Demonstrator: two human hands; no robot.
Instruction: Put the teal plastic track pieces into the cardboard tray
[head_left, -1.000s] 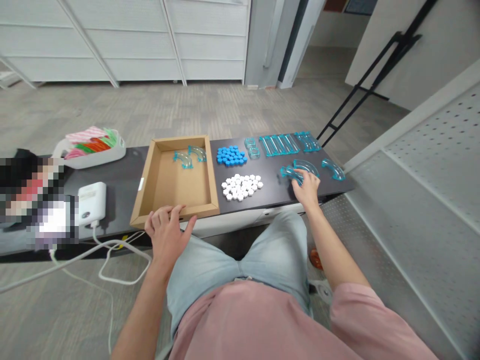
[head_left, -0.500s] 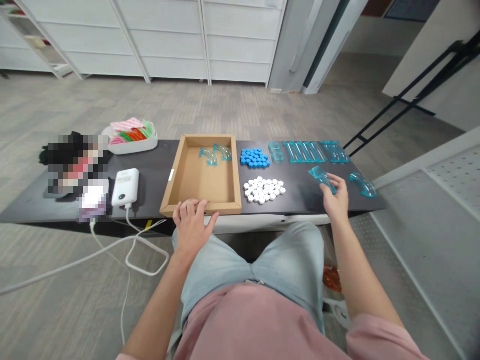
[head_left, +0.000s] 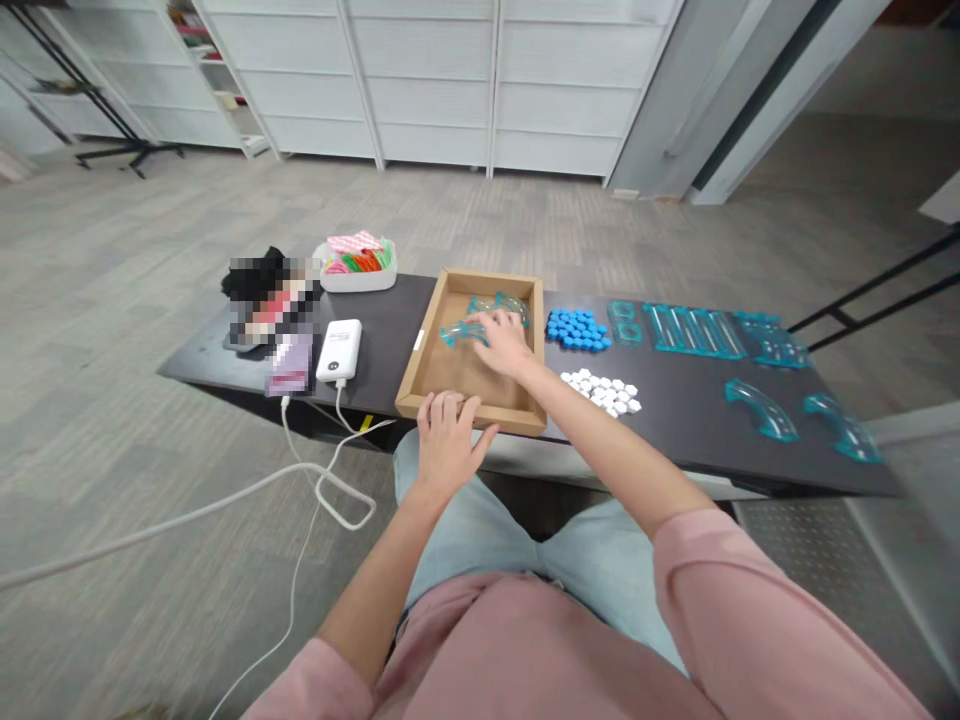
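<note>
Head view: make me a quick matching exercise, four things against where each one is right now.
1. left hand
2. right hand
3. blue pieces
4. white device

A. inside the cardboard box, at a curved piece
B. left of the box, cable attached
C. on the box's near rim
D. right of the box, beyond the white pieces

Pairs: 1-C, 2-A, 3-D, 4-B

1. The left forearm [head_left: 390, 580] is angled towards 1 o'clock.
2. The left hand [head_left: 448, 445] is laid palm down, thumb [head_left: 486, 440] spread towards 2.
3. The right forearm [head_left: 615, 440] is stretched towards 10.
4. The right hand [head_left: 505, 345] is held at 1 o'clock from the left, fingers bent.
</note>
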